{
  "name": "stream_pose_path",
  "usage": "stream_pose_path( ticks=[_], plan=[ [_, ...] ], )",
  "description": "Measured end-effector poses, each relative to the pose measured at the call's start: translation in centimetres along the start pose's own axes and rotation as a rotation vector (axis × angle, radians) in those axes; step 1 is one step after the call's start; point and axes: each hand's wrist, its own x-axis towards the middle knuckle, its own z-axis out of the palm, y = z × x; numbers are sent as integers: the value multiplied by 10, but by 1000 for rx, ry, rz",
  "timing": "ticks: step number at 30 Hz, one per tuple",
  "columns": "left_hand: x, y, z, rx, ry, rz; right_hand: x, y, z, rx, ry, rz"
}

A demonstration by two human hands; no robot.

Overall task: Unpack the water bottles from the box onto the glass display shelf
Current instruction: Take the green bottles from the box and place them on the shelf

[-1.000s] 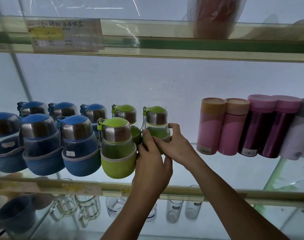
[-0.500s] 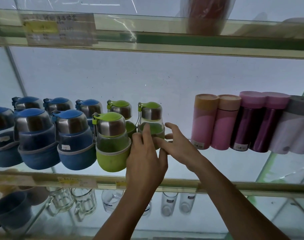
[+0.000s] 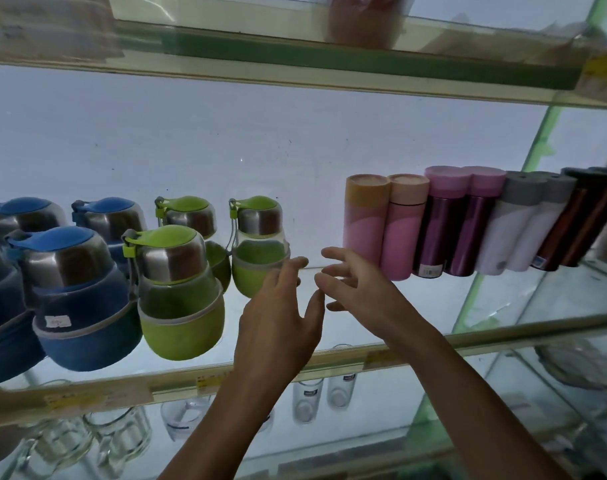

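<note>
Round bottles with steel shoulders stand in two rows on the glass shelf (image 3: 329, 358). The rightmost green bottle (image 3: 257, 251) stands upright in the back row, beside another back green one (image 3: 191, 216) and a front green one (image 3: 177, 292). Blue bottles (image 3: 77, 299) fill the left. My left hand (image 3: 281, 313) hovers just right of the rightmost green bottle, fingers straight, holding nothing. My right hand (image 3: 357, 285) is spread beside it, a little off the bottle, also holding nothing. The box is out of view.
Tall pink, purple, white and dark flasks (image 3: 433, 223) line the shelf to the right, with a bare gap between them and the green bottles. An upper glass shelf (image 3: 295, 74) hangs overhead. Clear glasses and mugs (image 3: 305, 400) stand on the shelf below.
Both hands have let go of the rightmost green bottle and drawn back to its right with fingers spread. The bottle stays standing in the back row.
</note>
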Motion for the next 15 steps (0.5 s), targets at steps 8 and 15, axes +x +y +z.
stream_pose_path(
  ticks=[8,15],
  plan=[
    [7,19,17,-210,-169,155,-27,-4,-24,5,237,48],
    [2,48,46,-400,-298,266,-74,1,-52,-7,433,109]
  ],
)
